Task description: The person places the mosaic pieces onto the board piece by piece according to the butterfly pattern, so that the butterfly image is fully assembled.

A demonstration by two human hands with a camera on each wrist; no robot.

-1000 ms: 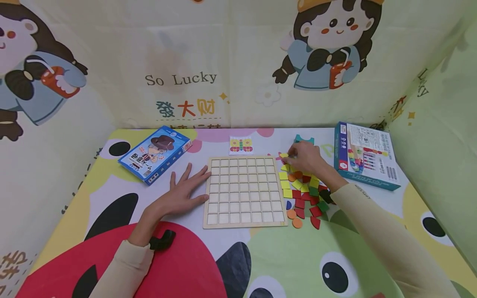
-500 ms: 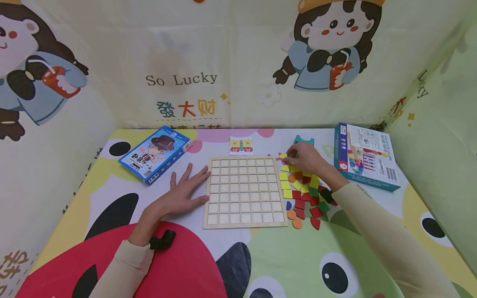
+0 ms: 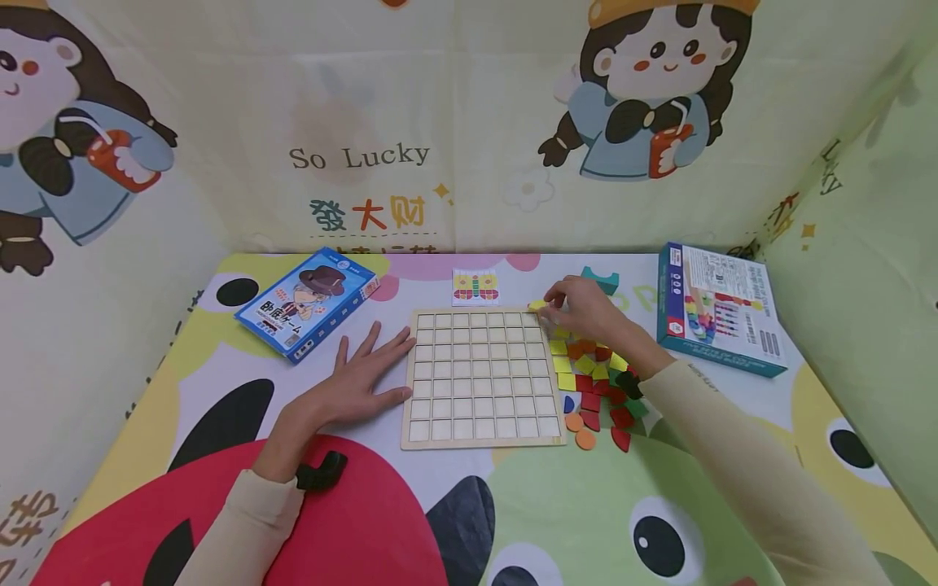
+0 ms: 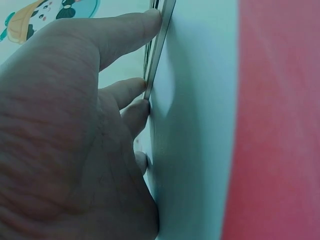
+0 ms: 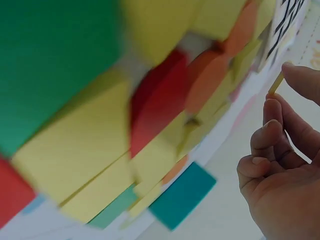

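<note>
A wooden grid board (image 3: 482,378) lies in the middle of the table. My left hand (image 3: 361,382) rests flat with spread fingers, thumb and fingertips touching the board's left edge; the left wrist view shows the fingertips against that edge. Between thumb and forefinger, my right hand (image 3: 586,308) pinches a thin yellow tile (image 5: 276,84) over the board's far right corner. Its other fingers are curled. Beside the board's right edge lie loose tiles: yellow (image 3: 566,381), red (image 3: 590,401), orange (image 3: 585,439) and green ones. Part of this pile is hidden under the right hand and forearm.
Behind the board lies a small butterfly pattern card (image 3: 475,286). A blue game box (image 3: 308,303) stands at the back left, and another box (image 3: 721,308) at the back right. A teal piece (image 3: 601,279) lies just behind the right hand.
My right hand has moved left with the yellow tile, from above the pile's far end to the board's far right corner. The left hand stays put.
</note>
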